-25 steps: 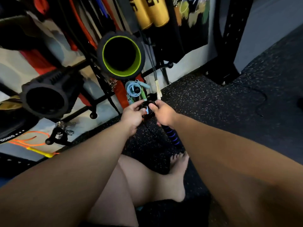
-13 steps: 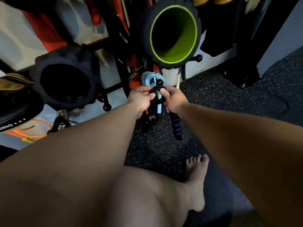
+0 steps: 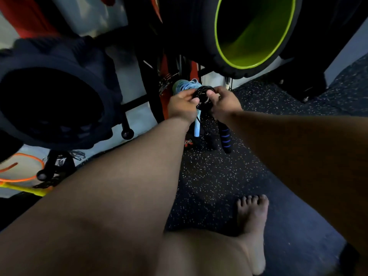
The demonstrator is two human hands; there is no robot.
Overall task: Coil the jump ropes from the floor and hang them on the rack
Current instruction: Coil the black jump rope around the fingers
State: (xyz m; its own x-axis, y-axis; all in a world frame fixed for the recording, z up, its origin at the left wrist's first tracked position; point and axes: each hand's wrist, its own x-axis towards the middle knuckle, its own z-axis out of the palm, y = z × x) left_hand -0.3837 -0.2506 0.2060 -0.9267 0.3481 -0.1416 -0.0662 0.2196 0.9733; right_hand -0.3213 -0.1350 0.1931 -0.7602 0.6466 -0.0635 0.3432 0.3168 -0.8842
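A coiled black jump rope (image 3: 203, 95) is held between both hands close to the black rack (image 3: 139, 102). My left hand (image 3: 182, 105) pinches the coil's left side and my right hand (image 3: 224, 102) pinches its right side. The rope's black handle with blue rings (image 3: 225, 139) hangs down below my right hand. A light blue coiled jump rope (image 3: 182, 86) hangs on the rack just behind the black coil, and its pale blue handle (image 3: 197, 128) dangles beneath my left hand.
A black foam roller with a green inside (image 3: 253, 30) sits on the rack above the hands, and a dark roller (image 3: 51, 104) is at the left. Orange and yellow bands (image 3: 22, 176) lie at the lower left. My bare foot (image 3: 252, 226) rests on the speckled rubber floor (image 3: 209, 186).
Both hands have carried the black coil up and closer to the rack, up to the blue rope. The view has moved in toward the rollers.
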